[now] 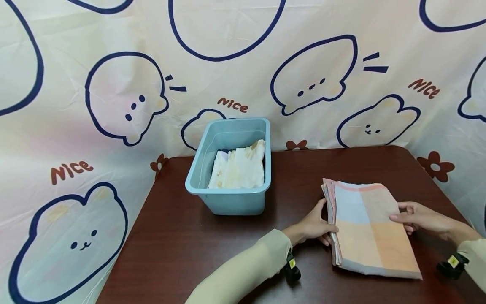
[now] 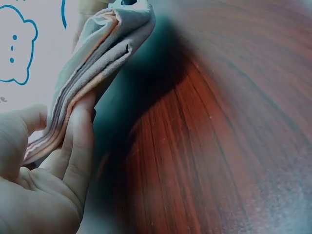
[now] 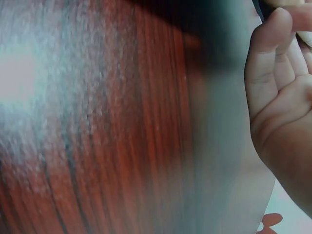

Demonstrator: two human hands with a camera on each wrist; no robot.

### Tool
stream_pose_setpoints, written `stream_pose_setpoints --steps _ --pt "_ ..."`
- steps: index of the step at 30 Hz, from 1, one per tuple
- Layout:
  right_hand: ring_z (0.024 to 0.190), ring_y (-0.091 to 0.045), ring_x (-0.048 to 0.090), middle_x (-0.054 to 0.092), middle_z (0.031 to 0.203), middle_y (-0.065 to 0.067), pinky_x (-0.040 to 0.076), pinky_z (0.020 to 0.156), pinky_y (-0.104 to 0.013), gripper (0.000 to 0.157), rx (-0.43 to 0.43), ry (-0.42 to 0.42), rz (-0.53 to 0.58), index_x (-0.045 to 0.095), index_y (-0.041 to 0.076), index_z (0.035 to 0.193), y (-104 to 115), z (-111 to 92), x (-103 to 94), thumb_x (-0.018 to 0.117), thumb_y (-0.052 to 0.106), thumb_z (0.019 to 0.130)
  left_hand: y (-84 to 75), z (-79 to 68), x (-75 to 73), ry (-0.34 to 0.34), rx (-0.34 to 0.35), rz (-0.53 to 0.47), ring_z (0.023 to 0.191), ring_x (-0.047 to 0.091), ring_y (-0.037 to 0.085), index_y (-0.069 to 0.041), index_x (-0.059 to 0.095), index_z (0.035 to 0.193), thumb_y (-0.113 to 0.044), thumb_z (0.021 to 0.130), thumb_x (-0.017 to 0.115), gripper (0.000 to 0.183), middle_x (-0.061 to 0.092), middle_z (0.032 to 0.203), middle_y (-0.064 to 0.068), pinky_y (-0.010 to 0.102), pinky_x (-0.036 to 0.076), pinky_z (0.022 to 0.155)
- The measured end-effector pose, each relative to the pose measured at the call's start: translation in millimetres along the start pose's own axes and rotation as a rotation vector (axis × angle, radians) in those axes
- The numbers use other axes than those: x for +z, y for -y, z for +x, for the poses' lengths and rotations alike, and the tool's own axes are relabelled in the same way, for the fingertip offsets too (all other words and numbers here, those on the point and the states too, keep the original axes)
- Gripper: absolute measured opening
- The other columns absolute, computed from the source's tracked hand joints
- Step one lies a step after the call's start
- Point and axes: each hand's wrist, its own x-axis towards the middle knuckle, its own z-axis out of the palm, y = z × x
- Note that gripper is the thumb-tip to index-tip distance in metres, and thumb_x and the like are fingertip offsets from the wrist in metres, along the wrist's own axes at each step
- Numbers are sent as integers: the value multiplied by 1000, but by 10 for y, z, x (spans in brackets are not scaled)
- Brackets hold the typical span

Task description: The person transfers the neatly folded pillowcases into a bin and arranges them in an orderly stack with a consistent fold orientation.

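Note:
A folded cloth (image 1: 373, 236) with large pastel checks in blue, beige, yellow and orange is held at the right side of the table. My left hand (image 1: 314, 222) pinches its left edge, thumb on the front face and fingers behind. On the opposite edge, my right hand (image 1: 423, 218) grips the cloth with the thumb in front. The left wrist view shows the stacked layers of the cloth (image 2: 90, 73) between the thumb and fingers of the left hand (image 2: 48, 190). In the right wrist view the right hand (image 3: 280, 97) has curled fingers; the cloth is barely visible there.
A light blue plastic bin (image 1: 237, 204) stands at the back middle of the dark wooden table (image 1: 171, 253). Folded white cloth (image 1: 243, 169) with pale brownish marks lies inside it. A printed curtain (image 1: 228, 80) hangs behind and beside the table.

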Motion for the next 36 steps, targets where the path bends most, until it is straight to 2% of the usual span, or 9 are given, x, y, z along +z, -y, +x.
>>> stream_pose_setpoints --steps 6,10,15,20,24,28,36 --pt "55 -13 48 50 61 8 40 58 -37 18 -22 15 25 59 21 109 53 -15 48 43 19 102 -22 -74 -21 3 35 13 41 54 17 -38 13 151 -3 86 67 92 64 62 6 34 52 43" --pt "56 -9 51 51 60 9 43 60 -35 19 -27 17 9 60 22 108 104 -19 80 43 18 102 -29 -116 -40 -5 48 21 41 55 17 -38 13 151 -3 86 67 92 64 62 5 36 53 44" --pt "56 -12 53 50 58 8 41 60 -37 18 -38 -2 -4 61 20 106 177 -9 117 44 19 102 -66 -157 -79 -16 68 30 42 55 17 -38 14 151 -4 85 68 91 65 64 4 42 55 47" --pt "57 -6 53 50 58 9 42 62 -36 19 -37 -8 -15 61 22 107 249 2 132 43 20 102 -111 -200 -130 -21 81 45 41 56 17 -39 15 150 -5 85 69 91 66 66 4 47 55 50" --pt "57 -7 53 50 58 9 42 62 -36 17 -38 -47 -57 61 20 107 306 31 147 45 20 102 -142 -238 -176 -29 88 54 42 56 17 -39 14 150 -6 86 69 91 66 66 4 53 55 54" --pt "56 -7 52 51 58 9 42 59 -36 15 -33 -88 -78 60 20 108 374 72 172 48 22 101 -181 -282 -213 -48 89 63 42 56 17 -38 12 152 -7 86 69 92 67 68 5 54 55 56" --pt "55 -12 51 51 58 9 38 55 -39 16 -48 -110 -83 61 26 110 542 111 227 48 23 101 -253 -369 -286 -77 108 93 46 57 16 -35 12 153 -8 86 69 92 69 73 6 56 55 62"
